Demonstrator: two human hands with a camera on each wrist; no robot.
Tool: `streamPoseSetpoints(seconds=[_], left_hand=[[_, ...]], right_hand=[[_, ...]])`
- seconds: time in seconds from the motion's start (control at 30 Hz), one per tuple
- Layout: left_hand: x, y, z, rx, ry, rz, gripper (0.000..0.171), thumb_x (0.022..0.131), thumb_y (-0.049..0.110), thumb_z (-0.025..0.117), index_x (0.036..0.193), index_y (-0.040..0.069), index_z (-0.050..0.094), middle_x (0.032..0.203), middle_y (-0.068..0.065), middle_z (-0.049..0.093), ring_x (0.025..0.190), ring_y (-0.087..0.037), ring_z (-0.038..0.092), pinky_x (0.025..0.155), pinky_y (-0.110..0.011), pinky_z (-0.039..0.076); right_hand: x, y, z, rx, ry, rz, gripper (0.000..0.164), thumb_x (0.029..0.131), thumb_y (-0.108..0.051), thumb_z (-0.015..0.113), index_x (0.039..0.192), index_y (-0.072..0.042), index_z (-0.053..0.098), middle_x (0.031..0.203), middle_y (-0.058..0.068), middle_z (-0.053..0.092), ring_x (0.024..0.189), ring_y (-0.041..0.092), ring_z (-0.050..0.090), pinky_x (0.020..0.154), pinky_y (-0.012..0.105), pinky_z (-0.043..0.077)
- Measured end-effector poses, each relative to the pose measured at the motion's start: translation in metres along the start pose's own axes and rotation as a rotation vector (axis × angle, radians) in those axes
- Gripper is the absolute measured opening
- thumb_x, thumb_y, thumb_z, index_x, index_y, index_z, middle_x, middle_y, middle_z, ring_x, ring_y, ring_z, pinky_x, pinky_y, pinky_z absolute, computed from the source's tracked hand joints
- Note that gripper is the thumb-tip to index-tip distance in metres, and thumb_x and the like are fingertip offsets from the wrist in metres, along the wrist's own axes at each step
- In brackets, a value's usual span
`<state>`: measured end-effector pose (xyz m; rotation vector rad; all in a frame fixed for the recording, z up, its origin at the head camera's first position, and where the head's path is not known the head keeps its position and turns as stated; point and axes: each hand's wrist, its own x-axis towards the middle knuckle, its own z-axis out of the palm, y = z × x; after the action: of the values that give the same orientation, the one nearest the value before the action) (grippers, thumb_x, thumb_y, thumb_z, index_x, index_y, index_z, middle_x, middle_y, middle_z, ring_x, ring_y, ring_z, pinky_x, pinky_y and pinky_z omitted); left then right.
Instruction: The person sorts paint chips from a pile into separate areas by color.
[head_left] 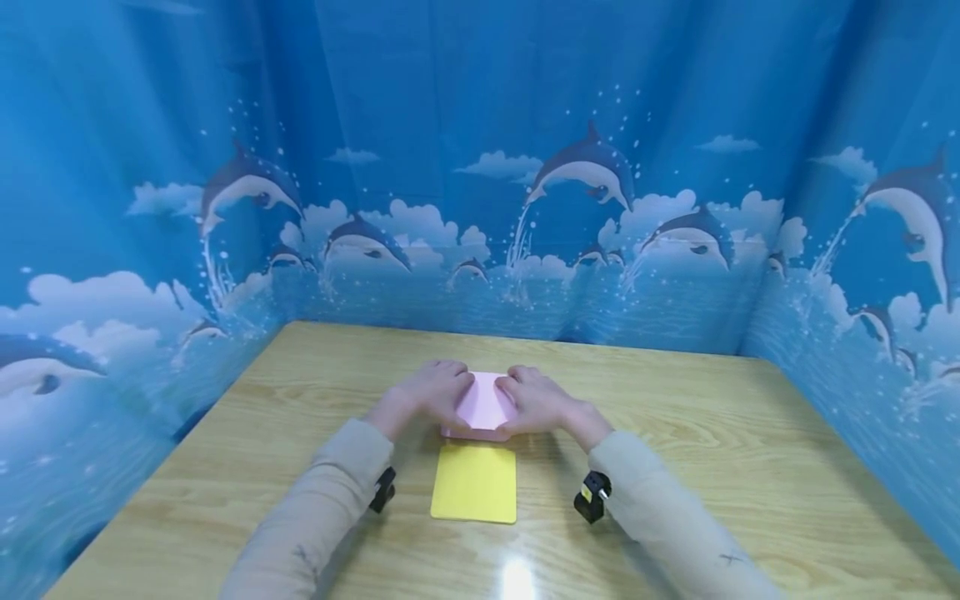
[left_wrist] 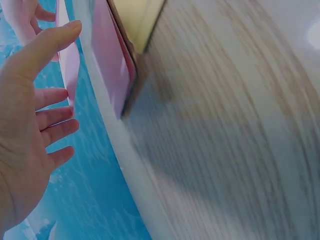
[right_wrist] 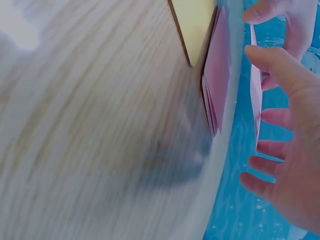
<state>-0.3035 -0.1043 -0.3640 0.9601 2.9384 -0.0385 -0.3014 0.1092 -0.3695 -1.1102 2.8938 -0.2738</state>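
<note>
A thin pink sheet of paper (head_left: 483, 398) is held raised off the table by both hands, one at each side edge. My left hand (head_left: 433, 397) pinches its left side between thumb and fingers. Opposite it, my right hand (head_left: 542, 403) pinches the right side in the same manner. Below the lifted sheet lies a pink stack of sheets (left_wrist: 111, 65), apart from it, with slightly spread layers visible in the right wrist view. A yellow square stack (head_left: 474, 483) lies flat just nearer to me than the pink one.
The wood-grain table (head_left: 720, 467) reaches back to a blue curtain (head_left: 420, 167) printed with dolphins, which also lines both sides. Small black devices are strapped at both wrists, including a right wrist camera (head_left: 592, 497).
</note>
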Motion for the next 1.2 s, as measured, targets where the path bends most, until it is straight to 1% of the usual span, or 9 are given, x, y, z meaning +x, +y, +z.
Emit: streamPoseSetpoints(seconds=[0.1,0.17,0.33,0.5,0.7,0.8,0.9,1.03,1.2], left_hand=[[-0.002,-0.005,0.003,-0.006,-0.011,-0.015,0.086,0.069,0.059,0.07,0.133,0.006,0.049,0.138,-0.012,0.046,0.129,-0.028,0.039,0.108,-0.046,0.028],[-0.002,-0.007,0.005,0.004,-0.012,-0.015,0.084,0.068,0.059,0.07,0.131,0.006,0.05,0.135,-0.012,0.048,0.127,-0.028,0.041,0.107,-0.046,0.03],[-0.002,-0.011,0.011,0.038,-0.035,-0.035,0.083,0.069,0.061,0.068,0.13,0.007,0.05,0.134,-0.011,0.049,0.125,-0.026,0.043,0.106,-0.043,0.032],[-0.004,-0.011,0.016,0.019,-0.056,-0.059,0.085,0.07,0.06,0.068,0.133,0.008,0.049,0.136,-0.011,0.047,0.126,-0.027,0.042,0.106,-0.045,0.031],[-0.005,-0.01,0.019,0.025,-0.077,-0.069,0.082,0.07,0.058,0.069,0.132,0.008,0.05,0.134,-0.011,0.049,0.124,-0.027,0.043,0.105,-0.046,0.031],[-0.004,-0.009,0.019,0.027,-0.087,-0.072,0.081,0.07,0.058,0.069,0.131,0.008,0.05,0.133,-0.011,0.05,0.123,-0.027,0.044,0.105,-0.045,0.031],[-0.004,-0.008,0.019,0.04,-0.106,-0.079,0.081,0.07,0.059,0.068,0.132,0.009,0.05,0.134,-0.01,0.049,0.124,-0.026,0.043,0.106,-0.044,0.031],[-0.004,-0.007,0.02,0.026,-0.128,-0.088,0.082,0.071,0.06,0.067,0.134,0.012,0.049,0.136,-0.01,0.047,0.126,-0.026,0.041,0.107,-0.045,0.03],[-0.005,-0.007,0.021,0.016,-0.117,-0.074,0.079,0.071,0.058,0.068,0.134,0.014,0.049,0.134,-0.009,0.048,0.124,-0.025,0.042,0.106,-0.044,0.03]], right_hand=[[0.006,-0.003,0.004,0.027,-0.034,0.027,0.077,0.076,-0.044,0.07,0.136,-0.005,0.045,0.136,0.023,0.04,0.12,0.036,0.042,0.097,0.047,0.039],[0.009,-0.004,0.006,0.044,-0.052,0.046,0.078,0.076,-0.044,0.07,0.138,-0.005,0.043,0.137,0.022,0.039,0.121,0.036,0.041,0.099,0.048,0.038],[0.016,-0.006,0.011,0.056,-0.069,0.069,0.082,0.072,-0.049,0.072,0.136,-0.006,0.045,0.137,0.02,0.04,0.12,0.034,0.042,0.098,0.046,0.038],[0.021,-0.007,0.017,0.056,-0.093,0.079,0.081,0.072,-0.049,0.073,0.135,-0.006,0.046,0.137,0.019,0.04,0.121,0.033,0.042,0.099,0.045,0.038],[0.023,-0.009,0.022,0.043,-0.132,0.093,0.08,0.074,-0.05,0.071,0.137,-0.007,0.044,0.138,0.017,0.039,0.122,0.032,0.041,0.1,0.046,0.037],[0.024,-0.009,0.024,0.037,-0.15,0.102,0.08,0.076,-0.05,0.07,0.138,-0.007,0.043,0.139,0.017,0.038,0.124,0.032,0.039,0.102,0.048,0.035],[0.024,-0.009,0.026,0.03,-0.164,0.111,0.08,0.077,-0.05,0.069,0.139,-0.008,0.042,0.14,0.016,0.037,0.126,0.031,0.037,0.102,0.049,0.034],[0.023,-0.009,0.027,0.021,-0.183,0.12,0.081,0.077,-0.051,0.068,0.139,-0.008,0.041,0.143,0.017,0.035,0.129,0.032,0.034,0.103,0.051,0.032],[0.022,-0.009,0.028,0.002,-0.183,0.125,0.082,0.077,-0.054,0.067,0.14,-0.009,0.04,0.144,0.017,0.033,0.131,0.032,0.033,0.104,0.051,0.031]])
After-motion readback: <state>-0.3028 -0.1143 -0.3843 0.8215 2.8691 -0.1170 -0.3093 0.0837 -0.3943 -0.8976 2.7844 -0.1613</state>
